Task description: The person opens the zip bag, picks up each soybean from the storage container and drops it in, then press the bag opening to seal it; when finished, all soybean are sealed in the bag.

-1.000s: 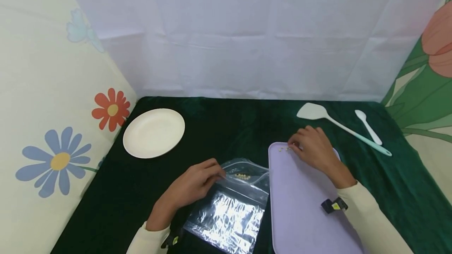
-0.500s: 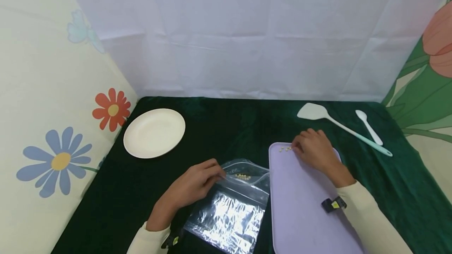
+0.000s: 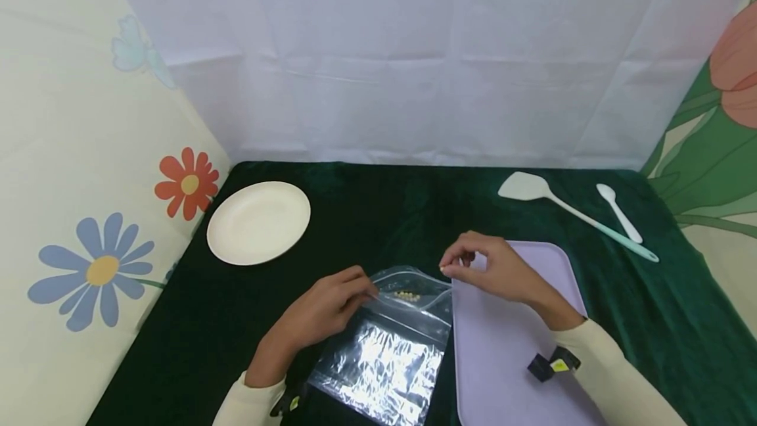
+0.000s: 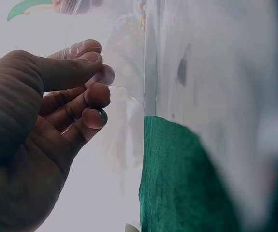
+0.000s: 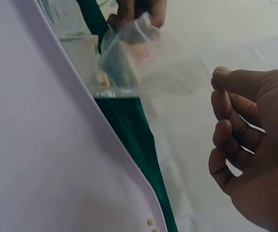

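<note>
A clear zip-top plastic bag (image 3: 384, 354) lies on the dark green cloth, its mouth held apart. My left hand (image 3: 328, 304) pinches the near left edge of that mouth; the left wrist view shows thumb and fingertips on the thin film. Several small pale-yellow beans (image 3: 407, 296) sit inside. Just right of the mouth, above the lilac tray's left edge, my right hand (image 3: 491, 265) has thumb and forefinger pinched together, with a tiny pale bean (image 3: 442, 269) at the tips. Loose beans (image 5: 151, 222) rest near the tray's edge in the right wrist view.
The lilac tray (image 3: 508, 360) stands directly right of the bag. A white oval plate (image 3: 258, 223) lies at the back left. At the back right are a white spatula (image 3: 526, 187) with a mint handle end and a small white spoon (image 3: 618, 212).
My right hand has lifted from the loose beans at the tray's far end and moved left and nearer, toward the bag mouth, carrying a bean. The left hand and bag have stayed put.
</note>
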`<state>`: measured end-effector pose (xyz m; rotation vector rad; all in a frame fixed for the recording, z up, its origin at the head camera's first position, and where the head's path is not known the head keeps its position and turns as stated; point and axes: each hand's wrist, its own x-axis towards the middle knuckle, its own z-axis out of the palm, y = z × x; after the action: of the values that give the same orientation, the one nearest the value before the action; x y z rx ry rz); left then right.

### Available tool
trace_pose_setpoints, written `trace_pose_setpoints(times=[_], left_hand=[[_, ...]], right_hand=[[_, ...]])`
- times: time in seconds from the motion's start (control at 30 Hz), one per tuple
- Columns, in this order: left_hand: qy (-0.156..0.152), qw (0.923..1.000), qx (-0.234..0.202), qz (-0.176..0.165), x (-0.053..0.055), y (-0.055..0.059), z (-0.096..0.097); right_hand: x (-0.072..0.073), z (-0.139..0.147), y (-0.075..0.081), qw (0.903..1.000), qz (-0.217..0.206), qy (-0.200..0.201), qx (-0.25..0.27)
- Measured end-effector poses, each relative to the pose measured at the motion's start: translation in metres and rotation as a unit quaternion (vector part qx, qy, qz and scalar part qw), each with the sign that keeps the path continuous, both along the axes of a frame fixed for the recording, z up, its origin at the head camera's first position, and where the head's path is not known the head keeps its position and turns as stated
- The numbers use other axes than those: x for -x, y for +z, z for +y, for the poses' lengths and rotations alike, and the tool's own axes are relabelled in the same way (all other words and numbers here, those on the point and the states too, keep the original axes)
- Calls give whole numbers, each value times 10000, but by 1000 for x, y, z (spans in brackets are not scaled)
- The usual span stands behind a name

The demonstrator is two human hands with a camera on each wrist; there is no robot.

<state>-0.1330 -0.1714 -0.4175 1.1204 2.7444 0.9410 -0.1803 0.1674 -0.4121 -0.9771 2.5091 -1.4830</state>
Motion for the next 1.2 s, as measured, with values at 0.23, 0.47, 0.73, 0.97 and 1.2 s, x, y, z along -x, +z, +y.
trace_pose_setpoints(times=[0.23, 0.47, 0.73, 0.97, 1.2], left_hand=[[-8, 10000, -6, 10, 0, 0, 0], [12, 10000, 25, -83, -1, 0, 0], [30, 9999, 43, -121, 0, 0, 1], [-1, 10000, 29, -76, 0, 0, 1], [-6, 9999, 27, -96, 0, 1, 1]], right_hand=[[-6, -11, 1, 9989, -58, 457, 89], [0, -1, 4, 9963, 439, -401, -622], [23, 26, -1, 9431, 1832, -1571, -2286], [32, 37, -15, 9186, 1615, -1823, -3113], [32, 38, -27, 9152, 1670, -1788, -3203]])
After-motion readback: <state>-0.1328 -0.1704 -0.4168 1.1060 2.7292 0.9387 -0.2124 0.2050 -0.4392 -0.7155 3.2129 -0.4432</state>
